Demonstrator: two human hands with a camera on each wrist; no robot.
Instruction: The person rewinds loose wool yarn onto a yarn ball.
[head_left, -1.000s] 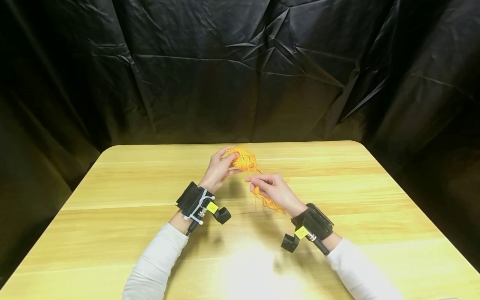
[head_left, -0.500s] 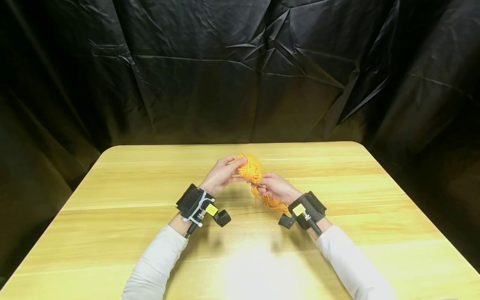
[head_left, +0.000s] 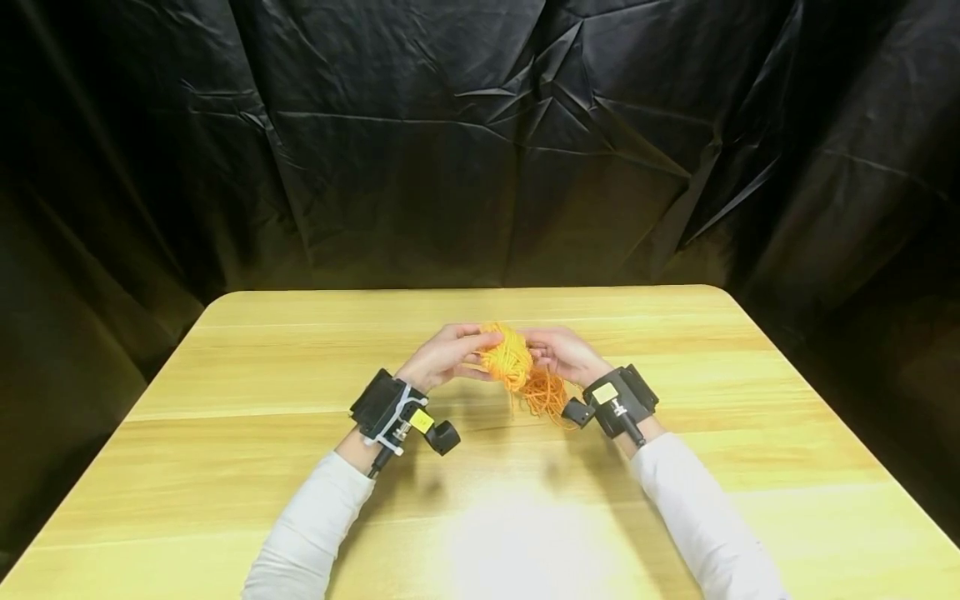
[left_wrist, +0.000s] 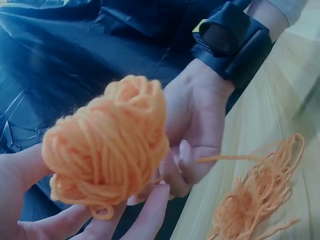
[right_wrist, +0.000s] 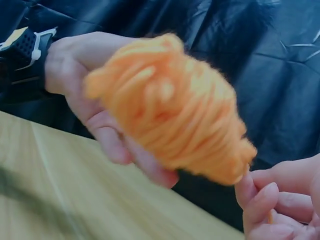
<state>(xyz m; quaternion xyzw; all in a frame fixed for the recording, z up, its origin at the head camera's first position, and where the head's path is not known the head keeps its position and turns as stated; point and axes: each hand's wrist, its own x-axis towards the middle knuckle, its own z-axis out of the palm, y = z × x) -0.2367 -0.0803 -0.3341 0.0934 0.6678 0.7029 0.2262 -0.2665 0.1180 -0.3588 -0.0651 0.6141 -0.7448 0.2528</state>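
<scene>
An orange ball of yarn (head_left: 508, 360) is held in my left hand (head_left: 441, 357), thumb over the near side and fingers beneath it. Close against the ball's right side, my right hand (head_left: 567, 354) pinches the working strand (left_wrist: 227, 158) between thumb and curled fingers. In the left wrist view that strand runs from the right hand to a loose tangle of the same yarn (left_wrist: 256, 197) lying on the table. The right wrist view shows the wound yarn ball (right_wrist: 172, 112) large, slightly blurred, with the right fingertips (right_wrist: 260, 197) at its lower end.
Both hands work above a light wood-grain table (head_left: 262, 467). A black sheet (head_left: 420, 192) hangs behind its far edge. Each wrist wears a black strap with a small camera mount (head_left: 442, 437), and the right one sits close to the loose yarn.
The right hand has moved from below the ball up along its right side, bringing the strand with it. The left hand and ball have shifted slightly right and nearer to me.
</scene>
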